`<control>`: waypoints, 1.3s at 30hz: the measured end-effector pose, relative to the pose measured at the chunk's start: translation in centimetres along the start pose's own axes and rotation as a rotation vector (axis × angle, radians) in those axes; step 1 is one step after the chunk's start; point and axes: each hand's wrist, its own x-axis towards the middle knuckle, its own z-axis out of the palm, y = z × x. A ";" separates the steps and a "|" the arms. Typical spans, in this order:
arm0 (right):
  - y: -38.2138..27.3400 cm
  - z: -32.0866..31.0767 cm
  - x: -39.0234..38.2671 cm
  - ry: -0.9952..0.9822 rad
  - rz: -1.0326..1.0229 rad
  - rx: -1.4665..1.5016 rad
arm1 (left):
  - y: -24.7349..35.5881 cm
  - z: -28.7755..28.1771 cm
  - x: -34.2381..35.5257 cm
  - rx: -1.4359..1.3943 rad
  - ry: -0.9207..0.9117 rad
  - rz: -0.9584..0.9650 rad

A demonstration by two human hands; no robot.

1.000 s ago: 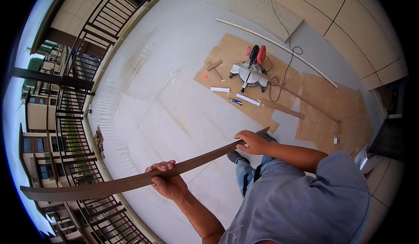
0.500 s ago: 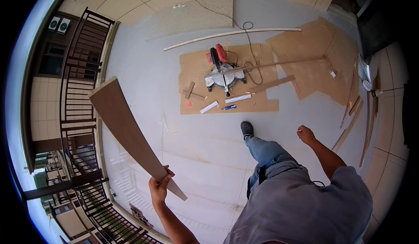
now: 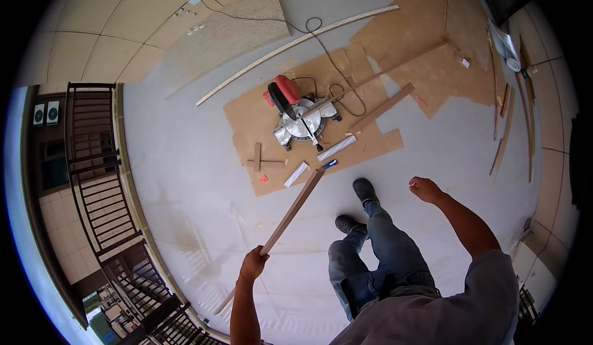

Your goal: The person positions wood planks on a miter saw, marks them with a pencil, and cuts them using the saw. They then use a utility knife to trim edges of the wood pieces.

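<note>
My left hand (image 3: pixel 253 263) is closed round a long brown board (image 3: pixel 291 211), gripped toward its lower part. The board tilts up and to the right, showing mostly its narrow edge. Its upper end hangs in view just short of the cardboard. My right hand (image 3: pixel 426 189) is held out over the floor at the right, fingers curled in. A tiny pale spot shows at its fingertips, too small to name. Ahead stands a red and silver miter saw (image 3: pixel 304 121), with a long thin brown strip (image 3: pixel 395 67) running from it to the right.
Under the saw lies a cardboard sheet (image 3: pixel 241 121). On it are white strips (image 3: pixel 336 148), a blue-handled tool (image 3: pixel 332 164) and crossed brown offcuts (image 3: pixel 257 158). A black cable (image 3: pixel 265 19) runs to the wall. Railings (image 3: pixel 99 184) line the left; long strips (image 3: pixel 505 132) lie by the right wall.
The board has swung to the right and turned from its broad face to its edge. The view has turned and the saw appears nearer. Both shoes now show.
</note>
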 end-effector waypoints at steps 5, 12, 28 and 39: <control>-3.9 1.0 14.4 0.129 -0.164 0.030 | -3.1 0.2 14.6 0.222 0.029 0.056; -1.2 8.0 44.0 0.284 -0.216 -0.269 | -14.3 5.8 41.3 0.384 0.138 0.087; -2.1 14.9 70.1 0.614 -0.273 -0.665 | -24.9 6.2 71.7 0.431 0.308 0.130; -1.1 10.9 57.4 0.582 -0.272 -0.084 | -23.1 9.1 79.8 0.505 0.398 0.462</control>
